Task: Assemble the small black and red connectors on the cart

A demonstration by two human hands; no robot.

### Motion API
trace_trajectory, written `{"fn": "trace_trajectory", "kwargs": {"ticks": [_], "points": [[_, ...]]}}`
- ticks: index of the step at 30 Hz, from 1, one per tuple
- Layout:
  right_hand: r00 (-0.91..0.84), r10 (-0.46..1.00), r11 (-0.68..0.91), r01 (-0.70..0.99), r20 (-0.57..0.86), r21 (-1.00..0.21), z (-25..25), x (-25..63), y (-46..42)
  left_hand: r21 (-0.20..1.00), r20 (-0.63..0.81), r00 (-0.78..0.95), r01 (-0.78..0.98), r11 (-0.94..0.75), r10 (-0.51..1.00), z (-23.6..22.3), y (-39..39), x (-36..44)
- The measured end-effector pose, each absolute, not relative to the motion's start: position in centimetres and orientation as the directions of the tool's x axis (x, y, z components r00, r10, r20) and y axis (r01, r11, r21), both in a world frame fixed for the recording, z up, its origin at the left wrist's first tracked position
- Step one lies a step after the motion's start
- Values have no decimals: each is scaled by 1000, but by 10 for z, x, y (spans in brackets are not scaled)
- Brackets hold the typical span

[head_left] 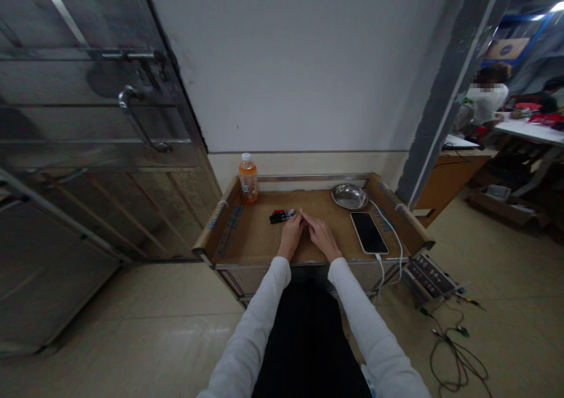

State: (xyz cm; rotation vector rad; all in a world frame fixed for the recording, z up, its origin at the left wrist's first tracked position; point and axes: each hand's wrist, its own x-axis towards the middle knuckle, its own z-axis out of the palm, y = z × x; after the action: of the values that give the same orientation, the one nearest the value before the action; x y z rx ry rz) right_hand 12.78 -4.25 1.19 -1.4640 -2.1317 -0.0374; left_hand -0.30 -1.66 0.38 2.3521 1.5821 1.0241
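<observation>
My left hand rests on the cardboard-lined cart top, just right of and below a small bunch of pens. The pens look black with some red, and lie side by side. My right hand leans in from the other side, and the fingertips of both hands meet or nearly meet in front of me. The fingers of each hand look mostly stretched out, with no object visible in them. Part of the fingers is hidden where the hands come together.
An orange drink bottle stands at the cart's back left. Toward the right are a shiny metal bowl and a phone with a white cable. Beyond, a power box and tangled wires lie on the floor. A person sits far right.
</observation>
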Motion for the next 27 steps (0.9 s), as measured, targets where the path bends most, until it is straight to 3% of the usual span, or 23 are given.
{"fn": "trace_trajectory", "kwargs": {"ticks": [2, 5, 11, 16, 23, 27], "points": [[-298, 850, 455, 830, 434, -322, 15, 126, -44, 482, 458, 166, 779, -401, 873, 4, -18, -4], [-241, 879, 402, 840, 412, -364, 11, 124, -41, 445, 477, 92, 832, -331, 874, 6, -22, -4], [-48, 921, 181, 932, 388, -314, -15, 124, -31, 287, 514, -29, 948, -140, 858, 7, -32, -3], [28, 926, 91, 952, 376, -294, -25, 122, -34, 278, 453, -93, 960, -41, 887, 3, -34, -2], [41, 928, 78, 950, 369, -302, -25, 122, -37, 326, 439, -56, 940, -101, 897, 2, -33, -2], [34, 933, 82, 949, 358, -304, -24, 123, -37, 315, 432, 190, 884, -345, 882, 2, -30, 0]]}}
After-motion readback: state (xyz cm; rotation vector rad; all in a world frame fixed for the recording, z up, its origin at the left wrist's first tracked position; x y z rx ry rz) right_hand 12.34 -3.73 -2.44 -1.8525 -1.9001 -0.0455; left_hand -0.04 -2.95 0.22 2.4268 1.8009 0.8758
